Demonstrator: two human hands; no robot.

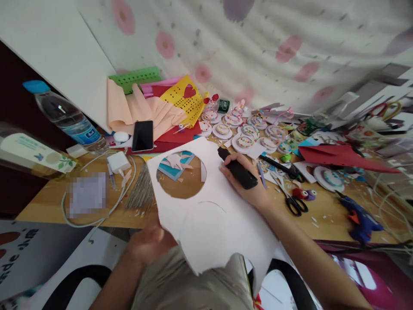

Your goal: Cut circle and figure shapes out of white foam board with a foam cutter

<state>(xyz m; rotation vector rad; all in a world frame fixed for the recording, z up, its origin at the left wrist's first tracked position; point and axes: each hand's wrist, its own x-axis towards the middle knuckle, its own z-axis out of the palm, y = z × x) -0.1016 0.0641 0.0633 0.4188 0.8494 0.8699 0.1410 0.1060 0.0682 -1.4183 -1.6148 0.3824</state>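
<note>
A white sheet of card (pixel 222 202) with a round hole cut in it lies over the desk edge and my lap. My right hand (pixel 248 181) rests on the sheet, closed round a black cutter or marker (pixel 237 168) that points up and left. My left hand (pixel 150 243) is below the desk edge at the sheet's lower left corner; its fingers are tucked under the sheet, gripping it. Through the hole I see blue and white paper scraps (pixel 176 168) on the wood.
Black scissors (pixel 292 200) and a blue glue gun (pixel 359 219) lie right of my hand. Several decorated paper discs (pixel 245 140) sit behind the sheet. A phone (pixel 143 135), white charger (pixel 118 162), water bottle (pixel 69 116) and coloured card (pixel 180 101) are at the left.
</note>
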